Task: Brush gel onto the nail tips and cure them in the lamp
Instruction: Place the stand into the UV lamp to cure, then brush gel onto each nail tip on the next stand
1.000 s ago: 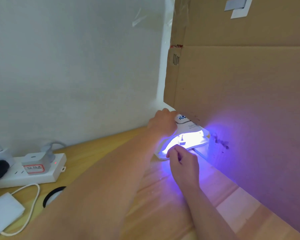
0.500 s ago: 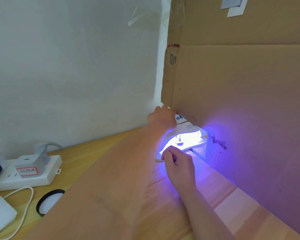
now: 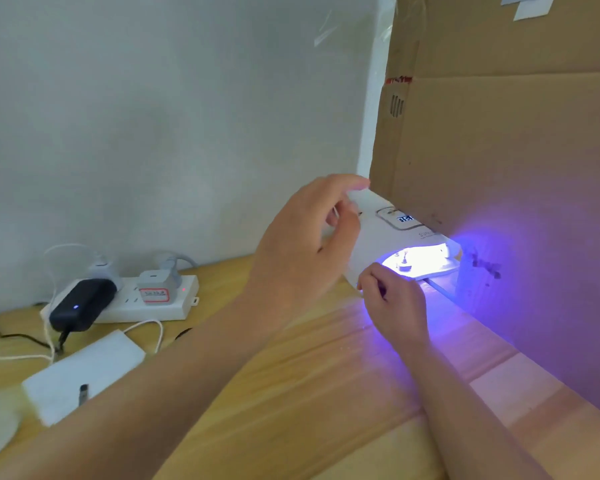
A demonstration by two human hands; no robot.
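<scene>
The white curing lamp [image 3: 374,237] sits on the wooden table against a cardboard sheet, glowing violet, with its timer display [image 3: 405,218] lit. A small nail tip on its holder [image 3: 403,264] stands in the bright opening. My right hand [image 3: 394,304] is at the lamp's mouth with fingers pinched together on the holder's near end; the grip itself is mostly hidden. My left hand [image 3: 305,251] hovers open just left of the lamp's top, fingers spread, holding nothing.
The tall cardboard sheet [image 3: 499,150] walls off the right side. At the left lie a power strip [image 3: 174,306] with a black adapter [image 3: 80,304], white cables and a white foam block [image 3: 84,372]. A pale wall stands behind.
My left hand has lifted off the top of the lamp and opened. My right hand stays pinched at the lamp's mouth. The view has swung left and shows more of the power strip.
</scene>
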